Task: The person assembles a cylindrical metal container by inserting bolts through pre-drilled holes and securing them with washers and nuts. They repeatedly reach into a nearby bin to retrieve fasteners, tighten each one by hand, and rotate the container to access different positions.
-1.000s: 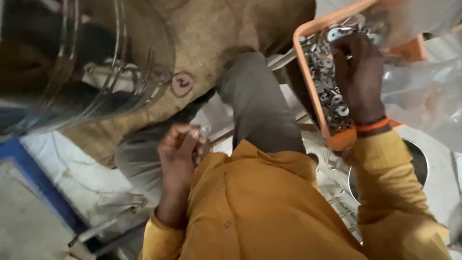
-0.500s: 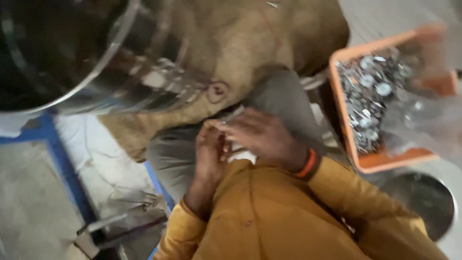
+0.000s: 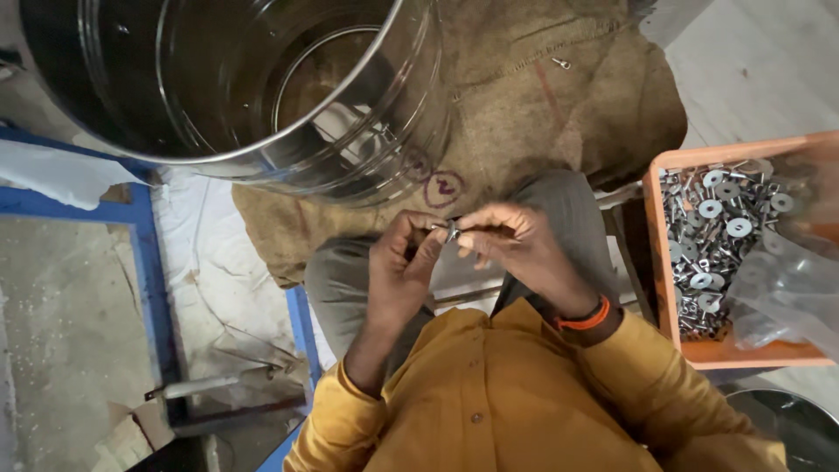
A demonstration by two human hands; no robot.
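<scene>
Over my lap, my left hand (image 3: pixel 398 267) and my right hand (image 3: pixel 516 249) meet fingertip to fingertip. Between them they pinch a small metal fastener (image 3: pixel 452 231), a short bolt with a washer or nut on it. My right wrist wears an orange band. To my right stands an orange plastic tray (image 3: pixel 669 288) filled with several metal bolts and washers (image 3: pixel 712 236). A large shiny steel drum (image 3: pixel 350 166) stands in front of my knees on brown burlap.
Brown burlap sacking (image 3: pixel 559 114) covers the floor ahead, with one loose screw (image 3: pixel 561 62) lying on it. A clear plastic bag (image 3: pixel 786 288) drapes over the tray's right side. A blue metal frame (image 3: pixel 144 253) runs along the left. A dark round pan (image 3: pixel 786 428) sits at bottom right.
My right hand left the orange tray and came back to my left hand over my lap. The view has swung, so the tray sits farther right and the drum's mouth shows.
</scene>
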